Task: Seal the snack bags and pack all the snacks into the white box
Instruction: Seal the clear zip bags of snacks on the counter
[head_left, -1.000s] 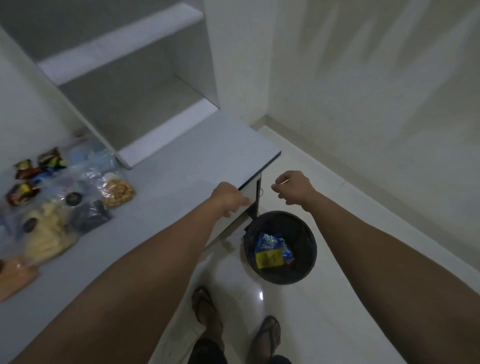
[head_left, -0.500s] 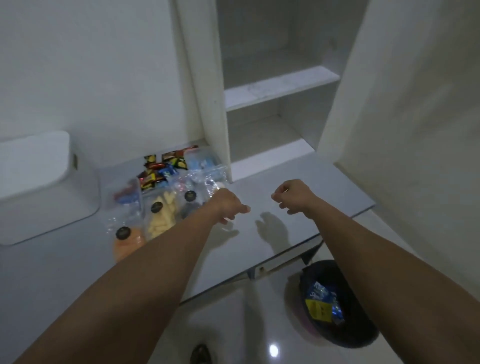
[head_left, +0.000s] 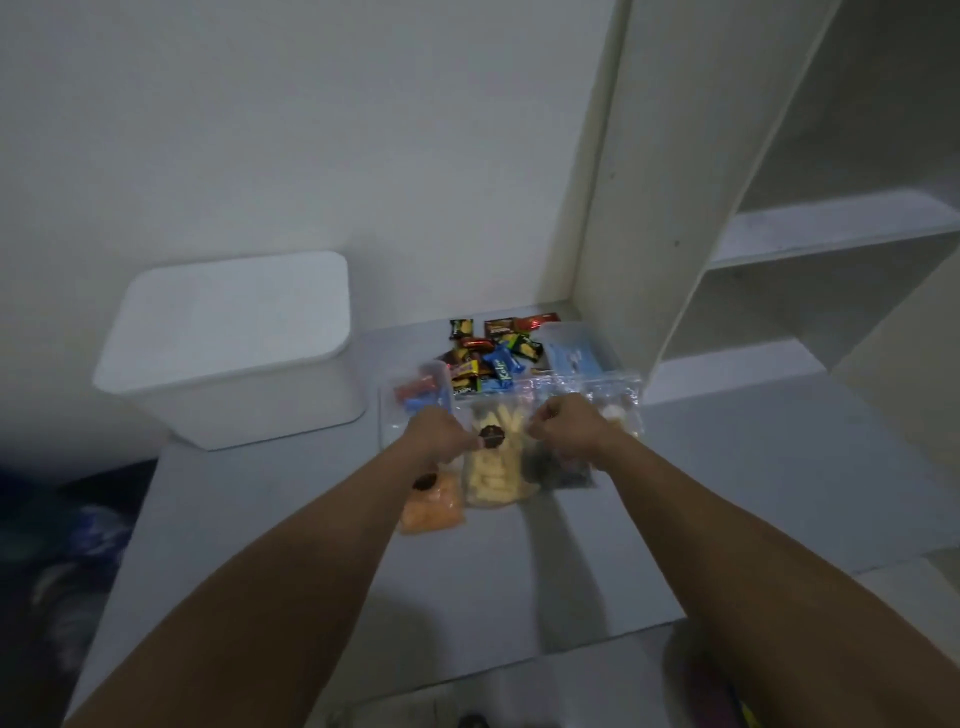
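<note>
Both forearms reach out over the grey bench (head_left: 311, 571). The left hand (head_left: 436, 434) and right hand (head_left: 563, 426) hover with fingers curled, flanking a clear snack bag of pale sticks (head_left: 493, 467); whether either pinches it I cannot tell. Beyond them lie wrapped candies (head_left: 493, 353). Far left of the left hand sits the lidded white box (head_left: 234, 353).

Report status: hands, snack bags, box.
Both hands over the yellow-stick bag, grip unclear. Snacks all on the table. White box lidded, left of them; nothing packed.
</note>
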